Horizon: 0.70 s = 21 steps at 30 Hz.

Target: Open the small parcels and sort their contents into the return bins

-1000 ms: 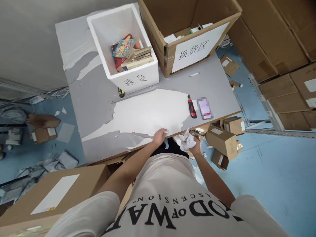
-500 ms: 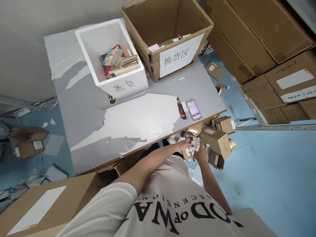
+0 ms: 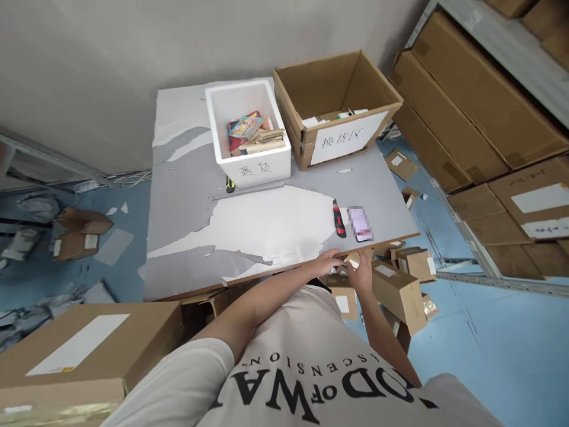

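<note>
My left hand (image 3: 328, 263) is at the front edge of the grey table (image 3: 178, 196), its fingers stretched to the right and nothing visible in them. Just right of it, my right hand (image 3: 361, 273) is raised to the same edge, thumb and fingers apart, with no object showing in its grasp. Between the hands, part of a small cardboard box shows below. On the tabletop in front of them lie a red and black utility knife (image 3: 339, 218) and a pixelated phone (image 3: 360, 223).
A white foam box (image 3: 253, 169) holds books; beside it stands a large carton (image 3: 351, 139) with a handwritten sign. Small cartons (image 3: 400, 287) pile on the floor at right. A big closed carton (image 3: 146, 338) sits at lower left. Stacked boxes (image 3: 471, 89) fill the right shelf.
The crumpled white paper between my hands is out of sight. Both hands have come up to the table edge and the view has tilted upward.
</note>
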Each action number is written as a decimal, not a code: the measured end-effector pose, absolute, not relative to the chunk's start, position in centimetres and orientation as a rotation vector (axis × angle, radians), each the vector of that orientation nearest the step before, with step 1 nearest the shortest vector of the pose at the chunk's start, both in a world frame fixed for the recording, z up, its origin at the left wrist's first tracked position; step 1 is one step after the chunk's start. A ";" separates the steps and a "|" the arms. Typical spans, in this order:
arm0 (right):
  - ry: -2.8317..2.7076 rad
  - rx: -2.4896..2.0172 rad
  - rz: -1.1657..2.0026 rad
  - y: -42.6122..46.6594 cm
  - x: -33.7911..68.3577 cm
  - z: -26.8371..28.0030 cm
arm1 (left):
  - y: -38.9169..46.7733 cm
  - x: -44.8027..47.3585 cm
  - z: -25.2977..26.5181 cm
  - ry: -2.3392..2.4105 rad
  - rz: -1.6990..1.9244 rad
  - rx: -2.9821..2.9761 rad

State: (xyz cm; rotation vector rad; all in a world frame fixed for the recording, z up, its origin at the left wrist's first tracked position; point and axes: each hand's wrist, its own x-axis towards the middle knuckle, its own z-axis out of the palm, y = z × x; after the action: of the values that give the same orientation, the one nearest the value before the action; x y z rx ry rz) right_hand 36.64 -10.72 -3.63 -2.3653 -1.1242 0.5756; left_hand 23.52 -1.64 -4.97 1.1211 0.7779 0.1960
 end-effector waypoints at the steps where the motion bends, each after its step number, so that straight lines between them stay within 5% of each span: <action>1: -1.123 -2.255 0.539 -9.5 36.6 -3.3 | -0.8 23.0 -4.3 0.814 0.277 1.125; 9: -1.054 -1.603 0.737 0.0 33.6 -0.5 | 4.0 14.3 1.6 1.053 0.973 1.386; 21: -1.588 -1.210 0.993 8.7 23.9 -0.4 | -0.6 2.1 3.1 1.642 1.527 1.204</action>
State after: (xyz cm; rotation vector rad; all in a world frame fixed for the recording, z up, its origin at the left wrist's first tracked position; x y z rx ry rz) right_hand 23.93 8.74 -0.44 -1.2095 -1.5884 0.9928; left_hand 2.10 -0.59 3.07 1.2037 1.6415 1.5270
